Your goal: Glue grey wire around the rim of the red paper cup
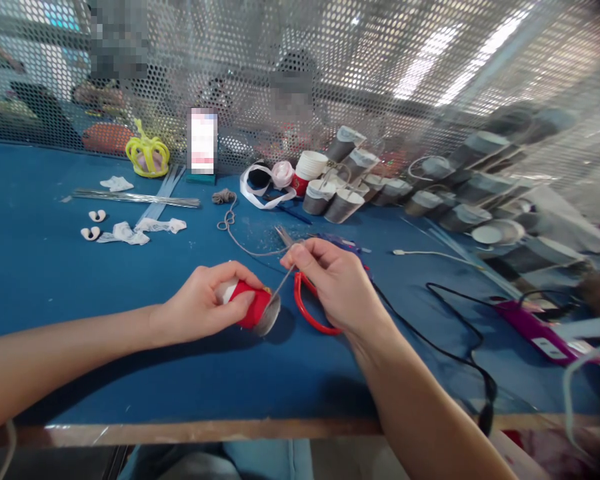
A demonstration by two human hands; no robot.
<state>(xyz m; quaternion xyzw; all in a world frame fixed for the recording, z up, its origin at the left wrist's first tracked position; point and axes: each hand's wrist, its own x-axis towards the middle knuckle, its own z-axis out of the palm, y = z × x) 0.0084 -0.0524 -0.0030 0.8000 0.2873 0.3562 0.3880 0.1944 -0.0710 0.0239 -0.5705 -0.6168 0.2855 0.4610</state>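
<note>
My left hand (210,297) is closed around a small red and white paper cup (247,303), tilted over the table. Grey yarn (267,317) is wound around the cup's right end. A taut strand runs from there up to my right hand (330,273), whose thumb and fingers pinch it. Beyond the pinch, the loose yarn trails left across the table to a small grey bundle (223,196). Scissors with red handles (305,310) lie under and beside my right hand, their blades pointing away; the hand partly hides them.
Grey-wrapped cups (345,205) stand at the back centre and right. A phone (203,143) and a yellow basket-like piece (147,157) stand at the back left, near thin metal rods (135,197). A black cable (430,353) and a purple power strip (535,327) lie right. Perforated mesh borders the table.
</note>
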